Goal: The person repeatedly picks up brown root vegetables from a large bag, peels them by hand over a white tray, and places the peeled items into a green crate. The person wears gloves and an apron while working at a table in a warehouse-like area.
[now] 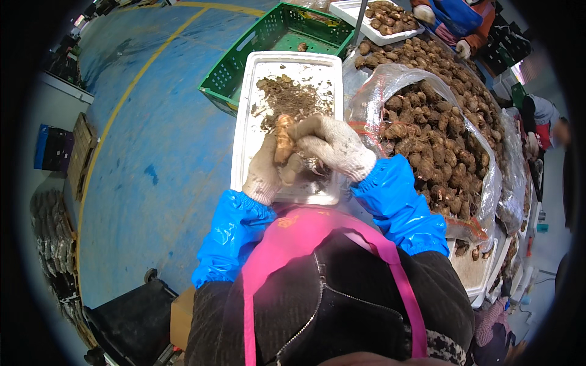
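Observation:
A long taro corm [284,139], brown and ringed with its peel partly off, stands upright in the grip of my gloved left hand [265,169]. My gloved right hand [332,139] is curled beside it, fingertips at the corm's right side. Whether those fingers pinch anything is hidden by the glove. Both hands are over a white foam tray [242,151]. Brown fibres and peel scraps [286,98] lie in the tray beyond the hands, with more dark bits below the right hand.
Behind the tray sits a green plastic crate [224,87] holding one small corm [302,46]. To the right, a clear plastic sack [361,100] is full of taro corms [435,151]. More corms are heaped behind it, near a co-worker's gloved hand [463,49] and another foam tray [348,11].

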A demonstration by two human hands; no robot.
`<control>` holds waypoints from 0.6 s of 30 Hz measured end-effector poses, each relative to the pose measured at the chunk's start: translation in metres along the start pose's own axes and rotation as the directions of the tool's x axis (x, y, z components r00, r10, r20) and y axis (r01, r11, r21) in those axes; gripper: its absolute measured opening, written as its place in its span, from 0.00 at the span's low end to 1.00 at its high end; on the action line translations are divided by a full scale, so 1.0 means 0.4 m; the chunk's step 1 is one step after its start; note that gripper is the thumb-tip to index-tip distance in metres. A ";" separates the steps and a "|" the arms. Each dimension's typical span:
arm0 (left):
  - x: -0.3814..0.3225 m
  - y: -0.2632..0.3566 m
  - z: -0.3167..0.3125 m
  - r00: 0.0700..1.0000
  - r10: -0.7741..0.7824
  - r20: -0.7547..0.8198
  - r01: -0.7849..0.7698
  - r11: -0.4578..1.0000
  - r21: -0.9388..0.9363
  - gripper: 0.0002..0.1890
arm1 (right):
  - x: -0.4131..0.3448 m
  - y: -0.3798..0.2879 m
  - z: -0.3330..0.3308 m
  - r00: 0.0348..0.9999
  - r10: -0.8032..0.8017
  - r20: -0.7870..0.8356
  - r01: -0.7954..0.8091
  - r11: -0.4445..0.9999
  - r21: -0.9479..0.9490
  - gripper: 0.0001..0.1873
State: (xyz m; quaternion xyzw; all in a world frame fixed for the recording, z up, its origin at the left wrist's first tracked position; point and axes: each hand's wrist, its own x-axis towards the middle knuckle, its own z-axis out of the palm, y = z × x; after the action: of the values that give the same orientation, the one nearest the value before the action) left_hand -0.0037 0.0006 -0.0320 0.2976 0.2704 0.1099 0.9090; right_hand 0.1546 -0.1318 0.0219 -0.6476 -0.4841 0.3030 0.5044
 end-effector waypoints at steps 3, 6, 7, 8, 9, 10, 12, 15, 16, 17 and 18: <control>0.026 -0.032 -0.045 0.925 0.361 -0.122 -0.252 0.819 0.515 0.29 | -0.024 0.020 -0.022 0.993 0.078 0.094 -0.058 0.978 -0.198 0.18; 0.046 -0.081 -0.054 0.842 0.538 -0.032 -0.444 0.726 0.525 0.29 | -0.031 0.030 -0.029 0.973 0.230 0.011 -0.218 0.934 -0.283 0.21; 0.050 -0.093 -0.050 0.821 0.571 -0.032 -0.469 0.704 0.534 0.28 | -0.032 0.028 -0.029 0.959 0.281 -0.035 -0.278 0.914 -0.296 0.22; 0.053 -0.101 -0.044 0.797 0.603 -0.031 -0.493 0.680 0.542 0.28 | -0.025 0.024 -0.021 0.965 -0.258 0.054 0.245 0.804 -0.542 0.23; 0.055 -0.104 -0.036 0.784 0.620 -0.034 -0.501 0.664 0.555 0.28 | -0.024 0.016 -0.017 0.982 -0.188 -0.009 0.166 0.888 -0.428 0.23; 0.053 -0.095 -0.034 0.828 0.559 -0.051 -0.482 0.754 0.447 0.27 | -0.019 0.008 -0.007 0.998 -0.026 -0.065 0.005 0.953 -0.302 0.22; 0.044 -0.068 -0.038 0.944 0.279 -0.178 -0.231 0.940 0.250 0.27 | -0.014 -0.011 0.000 0.999 0.040 -0.030 -0.044 0.985 -0.164 0.21; 0.041 -0.036 -0.042 0.955 0.226 -0.190 -0.201 0.969 0.141 0.28 | -0.016 -0.023 -0.008 0.983 0.066 0.171 -0.023 0.970 -0.242 0.20; 0.038 -0.024 -0.049 0.956 0.219 -0.198 -0.195 0.972 0.130 0.28 | -0.025 -0.021 -0.008 0.964 0.234 0.124 -0.220 0.968 -0.118 0.15; 0.035 -0.020 -0.051 0.971 0.058 -0.234 -0.071 0.996 -0.047 0.29 | -0.027 -0.015 -0.012 0.977 0.210 0.042 -0.209 0.977 -0.035 0.14; 0.033 -0.015 -0.051 0.973 -0.144 -0.180 0.075 0.937 -0.342 0.29 | -0.029 -0.006 -0.016 0.983 0.183 -0.020 -0.184 0.978 -0.094 0.17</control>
State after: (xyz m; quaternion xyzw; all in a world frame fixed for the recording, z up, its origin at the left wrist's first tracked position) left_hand -0.0040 0.0106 -0.0550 0.1116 0.3554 0.1325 0.9185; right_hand 0.1552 -0.1449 0.0249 -0.7147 -0.4333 0.3213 0.4452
